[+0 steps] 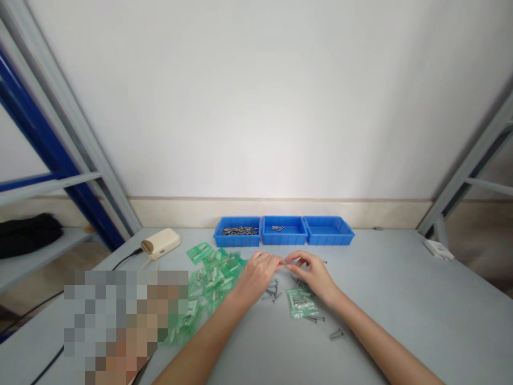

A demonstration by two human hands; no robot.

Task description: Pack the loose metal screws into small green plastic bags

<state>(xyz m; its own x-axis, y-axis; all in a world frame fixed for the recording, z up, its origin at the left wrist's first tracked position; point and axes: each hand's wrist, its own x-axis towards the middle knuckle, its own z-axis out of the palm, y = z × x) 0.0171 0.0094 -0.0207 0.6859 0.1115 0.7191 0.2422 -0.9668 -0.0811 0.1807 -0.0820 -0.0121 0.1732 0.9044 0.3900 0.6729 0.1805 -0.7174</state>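
Note:
My left hand (258, 272) and my right hand (312, 272) meet fingertip to fingertip above the grey table. Both are pinched closed round something too small to make out. Under and beside them lie loose screws (272, 290). A green-printed clear bag (301, 303) with screws inside lies just below my right hand, and more screws (336, 335) are nearer the front. To the left of my left hand spreads a pile of similar green bags (218, 272), partly hidden by my forearm.
Three blue bins stand by the wall: the left bin (238, 241) holds many screws, the middle bin (284, 238) a few, the right bin (328, 238) none visible. A cream device (162, 242) with cables is at left, a white object (438, 249) at right.

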